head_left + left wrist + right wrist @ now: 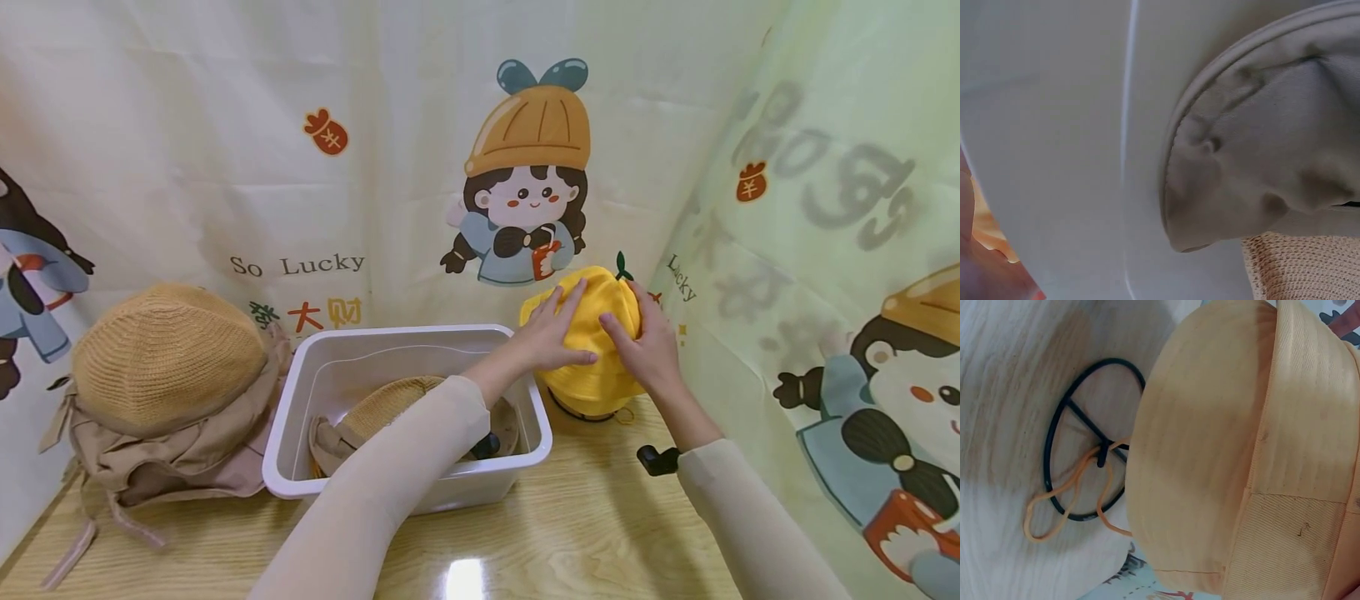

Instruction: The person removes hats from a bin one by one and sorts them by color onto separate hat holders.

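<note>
A yellow bucket hat (600,387) with a green leafy sprig on its crown sits on a black wire stand (1047,444), right of the bin. My left hand (551,337) rests on the left front of the crown, fingers spread. My right hand (651,346) touches the crown's right side near the sprig, thumb in front and fingertips partly hidden behind. Up close, the right wrist view shows the yellow brim and an orange cord (1040,539) hanging over the stand's round base. In the left wrist view, only part of the left hand appears at the lower left edge.
A white plastic bin (405,331) stands left of the yellow hat, with a tan hat (382,408) inside, partly covered by my left forearm. Farther left are stacked hats, a straw-coloured knit one (172,358) on top. Printed curtains (405,192) enclose the wooden table (570,525).
</note>
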Demonstrator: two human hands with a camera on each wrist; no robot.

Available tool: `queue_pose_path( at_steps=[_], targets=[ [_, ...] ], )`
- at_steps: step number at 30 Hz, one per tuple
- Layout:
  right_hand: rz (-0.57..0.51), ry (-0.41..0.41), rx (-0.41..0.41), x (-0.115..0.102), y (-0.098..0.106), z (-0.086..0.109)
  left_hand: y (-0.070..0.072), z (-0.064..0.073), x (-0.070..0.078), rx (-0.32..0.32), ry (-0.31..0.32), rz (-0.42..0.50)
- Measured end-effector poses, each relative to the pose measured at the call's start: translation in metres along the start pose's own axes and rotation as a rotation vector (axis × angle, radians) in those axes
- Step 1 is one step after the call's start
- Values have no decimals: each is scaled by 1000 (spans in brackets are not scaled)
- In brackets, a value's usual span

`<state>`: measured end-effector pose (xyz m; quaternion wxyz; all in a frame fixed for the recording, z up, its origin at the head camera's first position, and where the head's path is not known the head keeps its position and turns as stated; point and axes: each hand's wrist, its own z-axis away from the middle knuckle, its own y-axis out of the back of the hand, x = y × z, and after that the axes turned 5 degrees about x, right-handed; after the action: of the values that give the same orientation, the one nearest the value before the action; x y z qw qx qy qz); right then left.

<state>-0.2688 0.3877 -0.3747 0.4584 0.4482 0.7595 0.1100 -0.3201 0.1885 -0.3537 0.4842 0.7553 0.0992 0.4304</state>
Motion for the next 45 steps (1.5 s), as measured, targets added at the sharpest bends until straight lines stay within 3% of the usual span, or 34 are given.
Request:
queue_pose_path(
  at_steps=[11, 26, 38, 45],
  targets=[
    [5, 28, 28, 5, -7, 1, -7, -3, -7, 1, -9, -77],
    [-15, -35, 29, 11, -8, 4, -13, -8, -7, 23, -9, -121],
    [-127, -75, 40, 24, -19, 14, -14, -4, -11, 38, -24, -119],
    [-197, -91, 56, 34, -26, 22, -15, 0, -12, 30, -1, -93]
  ],
)
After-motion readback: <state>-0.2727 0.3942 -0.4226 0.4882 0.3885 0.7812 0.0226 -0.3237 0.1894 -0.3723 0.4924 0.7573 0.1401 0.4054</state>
